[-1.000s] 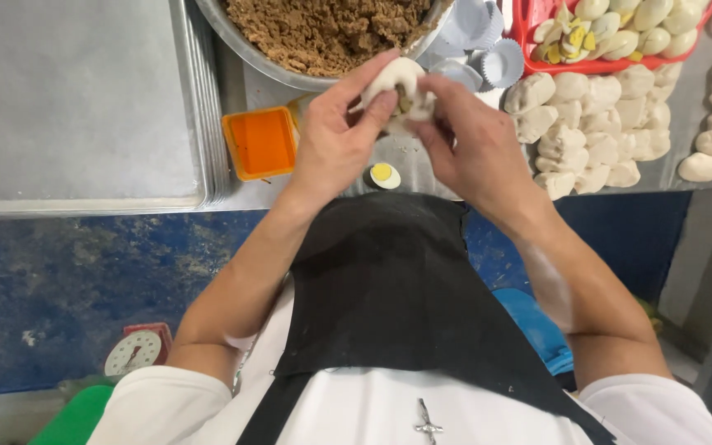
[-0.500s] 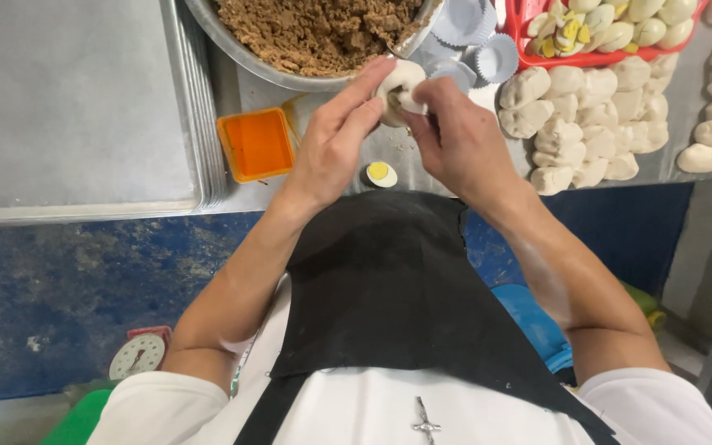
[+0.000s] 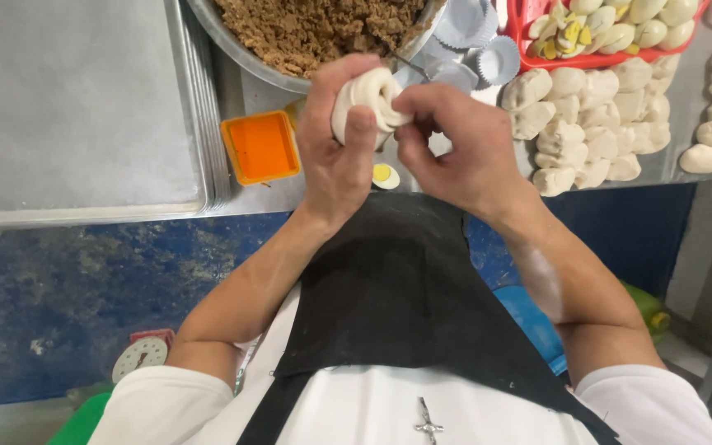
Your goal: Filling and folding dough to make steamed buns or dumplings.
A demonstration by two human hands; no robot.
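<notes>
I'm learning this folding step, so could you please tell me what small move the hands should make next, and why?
Probably another pinch: the left hand cups the dough bun while the right hand grips its pleated top, whose folds look gathered but not fully closed.

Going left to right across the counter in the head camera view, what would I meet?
Flat metal tray → orange square container → left hand holding the dough bun → right hand → pile of dough pieces.
</notes>
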